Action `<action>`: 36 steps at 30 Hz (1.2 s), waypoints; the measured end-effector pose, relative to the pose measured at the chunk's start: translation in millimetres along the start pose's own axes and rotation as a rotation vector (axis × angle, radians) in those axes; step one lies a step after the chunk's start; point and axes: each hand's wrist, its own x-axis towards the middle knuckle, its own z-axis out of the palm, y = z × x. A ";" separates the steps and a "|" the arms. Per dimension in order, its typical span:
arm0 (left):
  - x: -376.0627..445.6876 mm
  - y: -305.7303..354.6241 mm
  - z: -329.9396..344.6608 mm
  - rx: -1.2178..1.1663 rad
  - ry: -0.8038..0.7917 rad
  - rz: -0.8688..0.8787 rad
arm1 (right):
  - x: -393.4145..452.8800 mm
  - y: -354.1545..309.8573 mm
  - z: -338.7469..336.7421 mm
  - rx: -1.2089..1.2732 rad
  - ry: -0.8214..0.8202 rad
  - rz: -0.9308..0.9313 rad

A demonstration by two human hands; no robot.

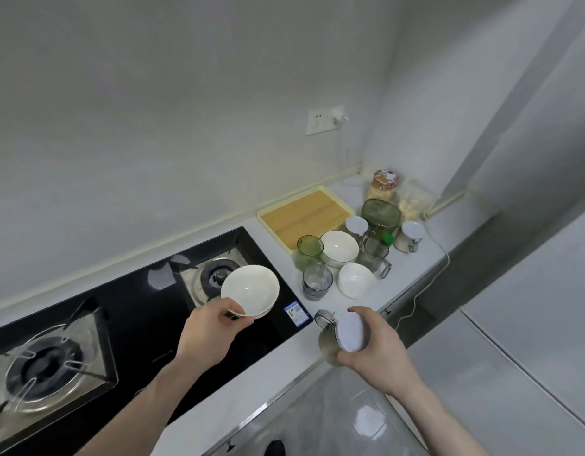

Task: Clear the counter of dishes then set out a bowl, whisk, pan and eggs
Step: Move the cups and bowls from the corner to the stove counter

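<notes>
My left hand (212, 330) grips a small stack of white bowls (250, 291) by the rim, held above the black gas hob (146, 324). My right hand (380, 353) is wrapped around a glass mug with a white lid (348, 332), tilted on its side over the counter's front edge. On the white counter (416, 268) stand a large white bowl (339, 248), a smaller white bowl (355, 279), a green glass (309, 246), a clear glass (317, 283) and several lidded glass mugs (411, 236). No whisk, pan or eggs are in sight.
A yellow tray with a wooden board (306, 213) lies against the wall. A green lidded container (380, 213) and food jars (385, 185) fill the corner. A white cable (426, 284) hangs over the counter edge. Two burners (44, 363) sit on the hob.
</notes>
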 end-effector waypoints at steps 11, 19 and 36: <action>152.3 25.4 70.2 0.367 -0.079 -0.015 | 81.8 38.3 -15.5 -0.075 -0.065 0.093; 212.0 24.6 111.4 0.500 -0.033 -0.178 | 139.1 39.9 -7.0 -0.164 -0.232 -0.056; 297.8 18.9 140.5 0.589 0.023 -0.361 | 233.4 -24.9 -36.7 -0.141 -0.377 -0.241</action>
